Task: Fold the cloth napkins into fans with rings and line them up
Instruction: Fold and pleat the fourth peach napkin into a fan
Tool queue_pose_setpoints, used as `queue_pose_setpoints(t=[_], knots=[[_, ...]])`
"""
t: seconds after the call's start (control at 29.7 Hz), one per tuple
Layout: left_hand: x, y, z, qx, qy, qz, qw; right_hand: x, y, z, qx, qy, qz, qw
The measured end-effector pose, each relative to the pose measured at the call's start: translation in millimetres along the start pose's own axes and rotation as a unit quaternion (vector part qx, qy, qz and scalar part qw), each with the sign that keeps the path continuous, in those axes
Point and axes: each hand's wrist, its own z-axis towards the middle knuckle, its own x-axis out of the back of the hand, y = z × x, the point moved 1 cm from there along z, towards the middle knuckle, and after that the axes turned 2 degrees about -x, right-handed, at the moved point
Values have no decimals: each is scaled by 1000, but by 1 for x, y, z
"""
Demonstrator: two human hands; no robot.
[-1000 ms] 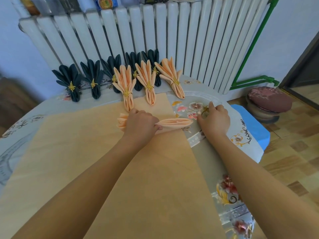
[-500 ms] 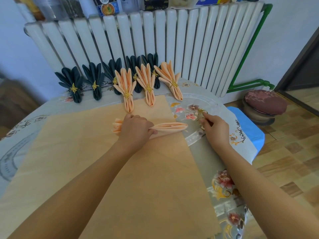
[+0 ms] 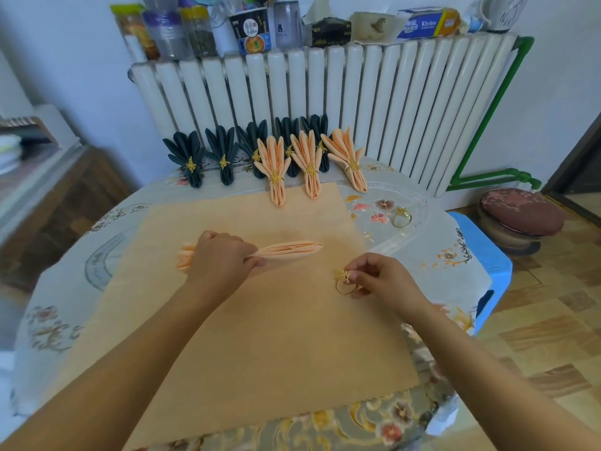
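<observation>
On the round table (image 3: 97, 229), which wears a pale flowered tablecloth, a large peach cloth (image 3: 266, 336) lies flat and covers most of the middle. Behind the table stands a white radiator (image 3: 357, 102) against the wall, with bottles, a noodle cup and boxes on its top. Along the far edge of the table, finished fans stand in a line: dark napkin fans (image 3: 208, 154) at the left and peach napkin fans (image 3: 309, 161) at the right, each with a gold ring. One spare gold ring (image 3: 401, 218) lies on the tablecloth beside the peach cloth. A round stool (image 3: 522, 216) stands on the wooden floor at the right.

The left hand (image 3: 221, 258) is clenched around a pleated peach napkin (image 3: 289, 249), which lies on the cloth with its narrow end pointing right. The right hand (image 3: 387, 279), near this end but apart from it, pinches a gold napkin ring (image 3: 345, 283) between thumb and fingers, low over the cloth.
</observation>
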Motion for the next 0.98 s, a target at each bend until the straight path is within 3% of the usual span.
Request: queue_pose_setpoints(t=[0.17,0.51,0.67,0.84,0.98], knots=[[4,-9,-39,-3,-28,17,999,-15,-1,-17,-12,-99,-95,990],[2,-10,-74,-25,-52,54,997,-12,-11,-47,33,-45,-268,962],[3,-9,-81,-22,-62,70,995,-35,-2,-61,35,-26,-425,904],[7,-8,-89,-19,-57,60,996,-45,-1,-64,55,45,-476,877],[8,-11,-95,-17,-51,46,997,-47,-2,-68,72,24,-339,938]])
